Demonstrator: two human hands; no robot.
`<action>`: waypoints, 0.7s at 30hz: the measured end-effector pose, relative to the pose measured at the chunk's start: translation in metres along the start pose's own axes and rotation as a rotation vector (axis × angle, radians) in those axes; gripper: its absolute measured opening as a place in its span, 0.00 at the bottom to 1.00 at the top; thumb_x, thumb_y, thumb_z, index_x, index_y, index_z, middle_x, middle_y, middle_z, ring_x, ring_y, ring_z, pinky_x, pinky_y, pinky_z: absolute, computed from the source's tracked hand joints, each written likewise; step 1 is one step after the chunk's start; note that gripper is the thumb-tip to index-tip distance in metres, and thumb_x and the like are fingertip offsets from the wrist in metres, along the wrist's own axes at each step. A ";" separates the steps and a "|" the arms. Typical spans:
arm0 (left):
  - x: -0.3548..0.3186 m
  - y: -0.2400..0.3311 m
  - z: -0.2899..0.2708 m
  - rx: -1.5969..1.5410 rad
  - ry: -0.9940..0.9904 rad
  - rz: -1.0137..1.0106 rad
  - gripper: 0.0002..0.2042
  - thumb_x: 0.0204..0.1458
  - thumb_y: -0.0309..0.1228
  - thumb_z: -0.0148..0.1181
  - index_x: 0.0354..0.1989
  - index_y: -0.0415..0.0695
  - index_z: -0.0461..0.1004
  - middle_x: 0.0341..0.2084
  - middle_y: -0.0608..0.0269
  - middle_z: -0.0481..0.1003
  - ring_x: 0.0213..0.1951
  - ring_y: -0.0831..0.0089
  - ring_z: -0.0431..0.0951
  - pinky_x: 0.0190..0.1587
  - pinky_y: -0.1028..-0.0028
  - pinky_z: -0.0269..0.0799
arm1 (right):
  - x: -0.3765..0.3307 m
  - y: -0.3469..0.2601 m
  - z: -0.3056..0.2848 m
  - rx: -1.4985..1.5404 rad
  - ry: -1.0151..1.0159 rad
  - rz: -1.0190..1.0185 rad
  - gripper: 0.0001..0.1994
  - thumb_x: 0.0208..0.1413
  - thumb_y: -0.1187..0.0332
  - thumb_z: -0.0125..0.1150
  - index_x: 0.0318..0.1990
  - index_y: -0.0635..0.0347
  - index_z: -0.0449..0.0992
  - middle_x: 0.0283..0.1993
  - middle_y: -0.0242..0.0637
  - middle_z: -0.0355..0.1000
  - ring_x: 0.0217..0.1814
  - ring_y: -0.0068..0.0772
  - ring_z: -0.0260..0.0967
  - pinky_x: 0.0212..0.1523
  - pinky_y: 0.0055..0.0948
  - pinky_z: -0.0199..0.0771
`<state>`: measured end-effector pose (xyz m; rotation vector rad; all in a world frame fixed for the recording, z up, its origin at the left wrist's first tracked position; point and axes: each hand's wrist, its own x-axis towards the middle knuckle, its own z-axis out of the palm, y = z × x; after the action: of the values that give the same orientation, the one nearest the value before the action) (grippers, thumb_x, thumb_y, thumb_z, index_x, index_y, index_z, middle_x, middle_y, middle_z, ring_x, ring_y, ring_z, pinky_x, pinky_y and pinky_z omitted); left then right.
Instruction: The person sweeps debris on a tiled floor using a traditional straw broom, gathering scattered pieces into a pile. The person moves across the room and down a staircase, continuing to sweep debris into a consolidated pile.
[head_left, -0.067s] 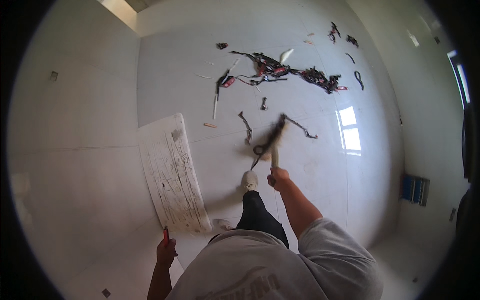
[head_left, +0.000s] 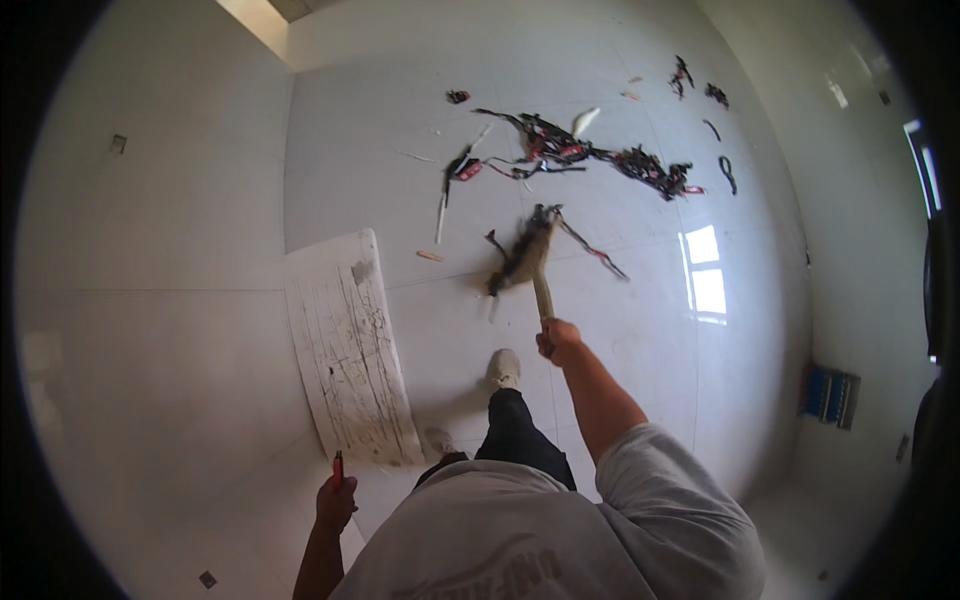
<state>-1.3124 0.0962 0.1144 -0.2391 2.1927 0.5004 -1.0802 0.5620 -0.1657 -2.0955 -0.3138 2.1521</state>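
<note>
My right hand [head_left: 561,341] is closed round the handle of a short hand broom [head_left: 543,297]. Its dark, blurred bristles lie on the tiled floor in front of my feet. Thin dark scraps sit against the bristles, and a dark and red strip [head_left: 597,250] trails off to their right. At the lower left, my left hand [head_left: 337,503] grips a slim red tool with a dark tip [head_left: 338,470]; its exact kind is too small to make out. Farther ahead stretches a tangled heap of dark and red strips [head_left: 645,172].
A white, cracked and stained board [head_left: 350,340] lies on the left by the wall. More scraps, a white piece [head_left: 586,121] and a small orange-brown piece [head_left: 429,256] are scattered about. Near the right wall is a blue item [head_left: 830,397]. My shoe [head_left: 505,368] stands behind the broom.
The broom has moved forward, away from my feet, pushing the dark scraps by its bristles toward the heap. My left hand keeps the red tool.
</note>
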 end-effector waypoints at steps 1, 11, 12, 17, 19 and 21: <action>-0.003 0.002 0.002 0.037 0.003 -0.018 0.11 0.56 0.37 0.60 0.31 0.43 0.70 0.16 0.71 0.65 0.17 0.76 0.68 0.22 0.71 0.72 | -0.003 -0.023 0.014 -0.059 -0.026 -0.023 0.09 0.56 0.65 0.61 0.29 0.56 0.69 0.22 0.34 0.65 0.20 0.32 0.67 0.17 0.32 0.67; 0.040 -0.026 -0.023 -0.063 0.003 -0.163 0.13 0.55 0.40 0.61 0.29 0.44 0.70 0.14 0.69 0.67 0.14 0.75 0.67 0.17 0.71 0.70 | -0.076 -0.025 0.073 -0.760 -0.186 -0.166 0.13 0.56 0.60 0.61 0.39 0.61 0.75 0.25 0.37 0.71 0.20 0.32 0.71 0.19 0.33 0.74; 0.049 -0.032 -0.026 -0.061 -0.010 -0.132 0.14 0.54 0.41 0.61 0.28 0.44 0.69 0.13 0.69 0.67 0.14 0.75 0.67 0.17 0.71 0.70 | -0.072 -0.018 0.080 -0.857 -0.199 -0.108 0.12 0.56 0.61 0.61 0.40 0.61 0.75 0.25 0.38 0.71 0.20 0.32 0.71 0.18 0.32 0.73; 0.086 -0.028 -0.040 0.023 -0.093 -0.024 0.13 0.54 0.40 0.61 0.29 0.43 0.70 0.13 0.69 0.65 0.13 0.74 0.67 0.17 0.68 0.71 | -0.070 -0.028 0.160 -1.604 -0.216 -0.453 0.17 0.53 0.62 0.58 0.50 0.56 0.77 0.37 0.43 0.77 0.32 0.38 0.77 0.31 0.37 0.79; 0.094 0.019 -0.055 -0.007 -0.109 -0.106 0.12 0.55 0.40 0.60 0.31 0.43 0.71 0.13 0.69 0.65 0.14 0.74 0.67 0.17 0.68 0.71 | -0.022 -0.033 0.192 -1.932 -0.167 -0.729 0.17 0.54 0.63 0.55 0.50 0.55 0.78 0.45 0.45 0.78 0.43 0.41 0.78 0.42 0.40 0.80; 0.118 0.040 -0.078 -0.020 -0.082 -0.162 0.12 0.55 0.40 0.60 0.31 0.43 0.71 0.12 0.69 0.65 0.14 0.75 0.67 0.17 0.68 0.71 | -0.023 -0.074 0.253 -1.954 -0.060 -0.564 0.17 0.55 0.62 0.53 0.49 0.56 0.79 0.52 0.46 0.76 0.55 0.48 0.74 0.53 0.45 0.76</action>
<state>-1.4537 0.0986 0.0759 -0.3973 2.0694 0.4343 -1.3356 0.6128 -0.1210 -1.5571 -3.3557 1.2257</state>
